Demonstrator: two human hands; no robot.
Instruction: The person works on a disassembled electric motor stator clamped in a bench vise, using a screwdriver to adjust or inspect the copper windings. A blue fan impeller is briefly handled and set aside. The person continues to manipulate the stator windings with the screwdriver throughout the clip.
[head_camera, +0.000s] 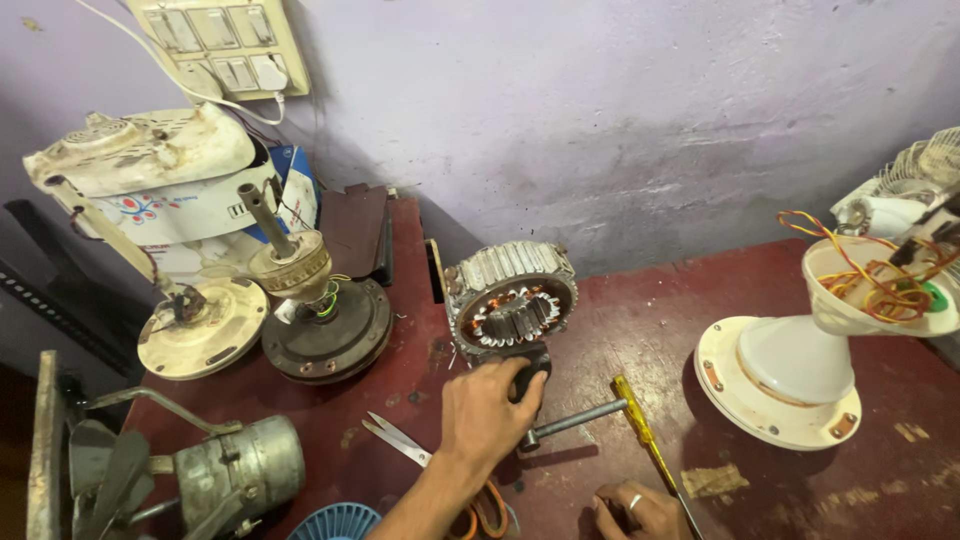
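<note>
The left hand (487, 412) is clenched around the black grip of a hammer (560, 415), whose grey shaft lies across the dark red worktop (620, 320) just in front of a round motor stator (512, 298). The right hand (640, 510) rests on the worktop at the lower edge, grasping the yellow-handled screwdriver (645, 440). Scissors (400, 440) lie beside the left wrist.

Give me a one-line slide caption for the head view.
Left hand grips a hammer below a motor stator; right hand rests nearby.
</note>
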